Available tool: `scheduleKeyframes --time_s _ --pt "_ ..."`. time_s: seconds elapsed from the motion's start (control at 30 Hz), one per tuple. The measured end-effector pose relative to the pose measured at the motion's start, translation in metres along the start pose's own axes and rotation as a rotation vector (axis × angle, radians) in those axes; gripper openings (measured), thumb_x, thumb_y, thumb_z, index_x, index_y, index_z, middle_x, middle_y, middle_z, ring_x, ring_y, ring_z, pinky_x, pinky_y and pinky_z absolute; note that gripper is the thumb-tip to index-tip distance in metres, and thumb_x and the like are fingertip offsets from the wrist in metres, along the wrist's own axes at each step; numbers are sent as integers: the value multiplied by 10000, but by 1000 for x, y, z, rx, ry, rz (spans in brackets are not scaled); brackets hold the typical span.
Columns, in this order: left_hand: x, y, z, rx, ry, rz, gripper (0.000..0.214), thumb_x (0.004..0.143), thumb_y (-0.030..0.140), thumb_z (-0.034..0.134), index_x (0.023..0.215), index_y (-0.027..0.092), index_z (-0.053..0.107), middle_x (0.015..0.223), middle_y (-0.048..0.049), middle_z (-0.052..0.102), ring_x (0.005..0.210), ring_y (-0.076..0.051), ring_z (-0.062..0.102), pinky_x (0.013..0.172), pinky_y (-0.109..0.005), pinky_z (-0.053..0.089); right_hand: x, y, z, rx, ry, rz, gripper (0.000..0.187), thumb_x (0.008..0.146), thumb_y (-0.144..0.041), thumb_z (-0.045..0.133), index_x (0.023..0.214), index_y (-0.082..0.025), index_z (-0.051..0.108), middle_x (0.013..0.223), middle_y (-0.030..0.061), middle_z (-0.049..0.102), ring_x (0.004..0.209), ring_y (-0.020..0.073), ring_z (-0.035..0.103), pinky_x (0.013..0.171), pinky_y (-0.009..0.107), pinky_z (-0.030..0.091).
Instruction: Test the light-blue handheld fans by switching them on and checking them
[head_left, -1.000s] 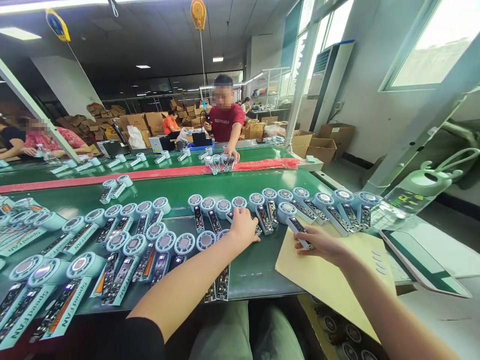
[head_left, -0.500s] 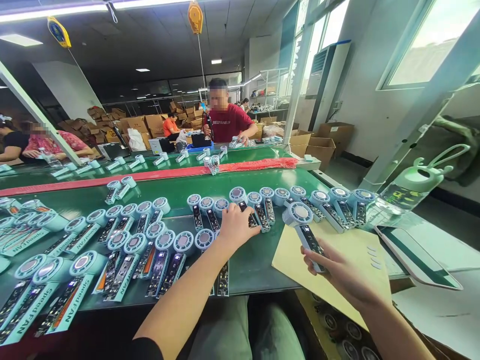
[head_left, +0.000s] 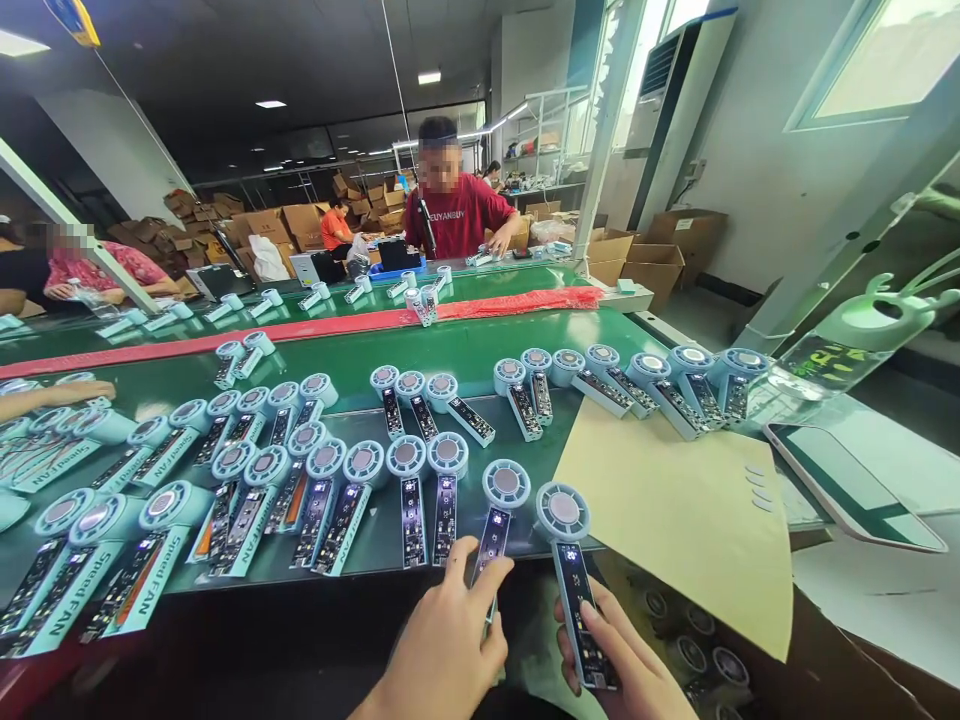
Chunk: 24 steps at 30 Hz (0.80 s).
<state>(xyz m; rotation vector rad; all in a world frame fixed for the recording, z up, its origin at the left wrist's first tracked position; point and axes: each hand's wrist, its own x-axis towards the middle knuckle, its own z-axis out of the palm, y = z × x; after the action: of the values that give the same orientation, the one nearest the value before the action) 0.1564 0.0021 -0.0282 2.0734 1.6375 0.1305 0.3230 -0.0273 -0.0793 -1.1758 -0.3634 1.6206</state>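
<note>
In my left hand (head_left: 450, 630) is a light-blue handheld fan (head_left: 506, 485), its round head up and its circuit board showing a lit display. My right hand (head_left: 626, 650) grips a second handheld fan (head_left: 564, 512) by its handle, with the thumb on the bare board; its display is lit too. Both are held side by side at the bench's near edge. Just left of them, two handheld fans (head_left: 448, 455) lie with boards up. Farther back, a row of similar fans (head_left: 511, 372) lies on the green surface.
Many more fans (head_left: 169, 505) cover the left side. A yellow sheet (head_left: 675, 500) lies at right, beside a white-edged tablet-like panel (head_left: 855, 490) and a water bottle (head_left: 855, 340). A red strip (head_left: 315, 327) crosses the bench. A co-worker (head_left: 461, 215) sits opposite; another person's hand (head_left: 82, 392) reaches in at left.
My left hand has taken a fan from the back row and drawn it toward me. My right hand has moved its fan left and nearer. Another person's hand has appeared at left.
</note>
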Motion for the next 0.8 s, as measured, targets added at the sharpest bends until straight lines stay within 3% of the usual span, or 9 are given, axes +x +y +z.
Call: scheduleKeyframes --time_s 0.1,0.17,0.27,0.37,0.47,0.57,0.7,0.8 --pt "-2 0 14 -292 136 -44 642 733 97 441 1328 310 330 1367 -79 358 1034 -235 564 906 -391 449 0 2 10 62 -12 -10 518 667 -519 720 1057 -220 558 817 9 582 594 119 484 509 237 398" --pt "-3 2 22 -542 173 -80 697 727 112 481 1357 292 243 1356 -89 358 1095 -224 510 906 -360 448 1 5 14 62 -17 -12 521 682 -521 706 1084 -231 545 842 10 593 592 119 489 518 241 406" --pt "-3 6 30 -925 67 -130 763 743 218 556 1374 267 129 1324 -131 378 965 -194 546 735 -306 502 4 10 10 -24 -12 -39 530 710 -537 671 1132 -251 527 874 17 609 665 149 531 588 262 438" --pt "0 8 34 -1225 -56 -117 865 757 371 604 1382 223 24 1161 -140 525 937 -200 553 690 -288 475 8 9 0 -221 -54 -155 513 740 -531 637 1149 -243 525 888 36 614 760 192 561 606 270 448" --pt "3 8 37 -1287 -83 -134 894 785 431 595 1394 232 -29 961 -76 603 838 -165 562 673 -267 439 13 -5 -11 -441 -113 -264 539 744 -486 628 1202 -230 500 1050 73 609 936 241 568 718 300 475" --pt "7 8 37 -1330 -92 -128 927 773 458 605 1409 292 -49 920 -40 567 765 -150 571 576 -234 447 22 -28 -19 -587 -62 -320 553 731 -493 599 1203 -222 504 1186 86 573 1096 280 516 884 344 442" --pt "11 7 40 -1477 -168 -123 995 751 469 625 1403 353 -118 972 -45 540 791 -175 618 503 -204 472 49 -61 -23 -772 179 -405 726 677 -592 533 1258 -170 428 1091 126 578 1007 305 548 842 389 452" --pt "13 5 43 -1478 -178 -120 1057 736 450 652 1403 330 -159 984 -62 556 800 -182 636 495 -184 472 77 -80 -21 -924 289 -430 756 733 -579 428 1339 -144 305 1036 133 562 883 281 577 806 415 449"
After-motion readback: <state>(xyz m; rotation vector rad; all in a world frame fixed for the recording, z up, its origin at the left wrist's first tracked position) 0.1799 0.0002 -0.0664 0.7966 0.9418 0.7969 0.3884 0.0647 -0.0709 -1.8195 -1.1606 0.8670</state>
